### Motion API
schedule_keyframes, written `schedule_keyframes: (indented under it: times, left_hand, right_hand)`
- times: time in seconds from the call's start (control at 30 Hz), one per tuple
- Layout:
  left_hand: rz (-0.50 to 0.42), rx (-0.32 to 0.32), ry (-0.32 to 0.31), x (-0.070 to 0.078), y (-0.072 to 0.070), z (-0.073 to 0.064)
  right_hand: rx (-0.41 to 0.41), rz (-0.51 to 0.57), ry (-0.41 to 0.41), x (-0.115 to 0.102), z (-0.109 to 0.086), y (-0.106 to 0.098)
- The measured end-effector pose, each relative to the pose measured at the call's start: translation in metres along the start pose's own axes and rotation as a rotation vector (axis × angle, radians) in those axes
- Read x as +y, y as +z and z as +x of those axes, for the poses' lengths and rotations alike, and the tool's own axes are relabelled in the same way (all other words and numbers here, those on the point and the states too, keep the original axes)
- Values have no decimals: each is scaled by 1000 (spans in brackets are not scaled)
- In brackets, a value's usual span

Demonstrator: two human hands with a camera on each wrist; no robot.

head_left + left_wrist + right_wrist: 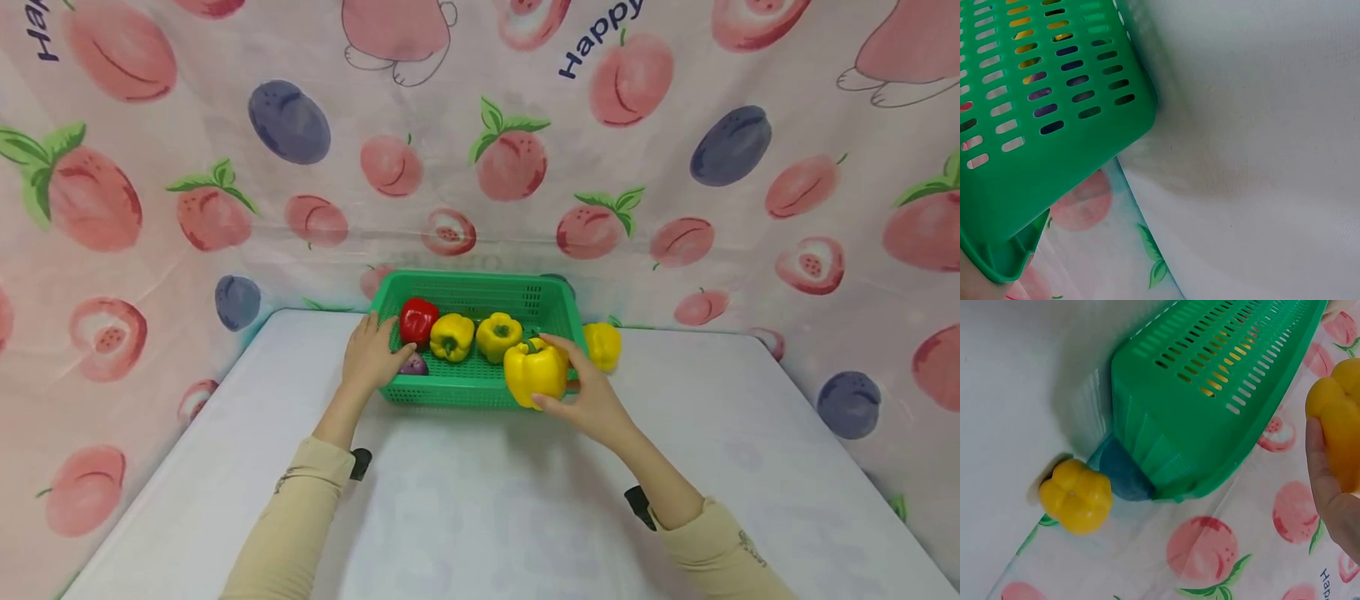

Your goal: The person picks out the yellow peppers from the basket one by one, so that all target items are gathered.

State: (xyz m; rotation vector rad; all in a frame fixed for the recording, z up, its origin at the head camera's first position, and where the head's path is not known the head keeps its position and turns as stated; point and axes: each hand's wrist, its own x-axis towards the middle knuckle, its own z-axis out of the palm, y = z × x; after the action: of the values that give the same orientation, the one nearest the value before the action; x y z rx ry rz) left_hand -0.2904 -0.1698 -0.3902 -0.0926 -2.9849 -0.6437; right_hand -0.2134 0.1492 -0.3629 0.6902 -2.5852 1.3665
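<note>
My right hand (pixel 588 400) holds a yellow bell pepper (pixel 534 372) between thumb and fingers, over the front right part of a green plastic basket (pixel 450 392). In the right wrist view the held pepper is cut off at the right edge. My left hand (pixel 369 354) rests at the basket's left rim, its thumb reaching over the inside. Within the basket lie a red bell pepper (pixel 417 321), a yellow bell pepper (pixel 452 337) and another yellow bell pepper (pixel 498 337). A round purple vegetable (pixel 414 364) lies beneath the left thumb, partly hidden.
Outside the basket's right end sits one more yellow bell pepper (pixel 603 346), with a dark blue thing (pixel 1124 472) between it and the basket in the right wrist view. Behind the white table (pixel 465 500) hangs a fruit-printed cloth (pixel 450 192).
</note>
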Motion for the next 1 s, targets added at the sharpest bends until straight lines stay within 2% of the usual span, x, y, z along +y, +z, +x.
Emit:
schedule_keyframes:
  times: [0.43, 1.0]
  left_hand:
    - [1, 0, 2, -2, -1, 2]
    - [-9, 5, 2, -2, 0, 0]
  right_hand:
    - [48, -53, -25, 0, -6, -20]
    - [141, -158, -4, 24, -18, -45]
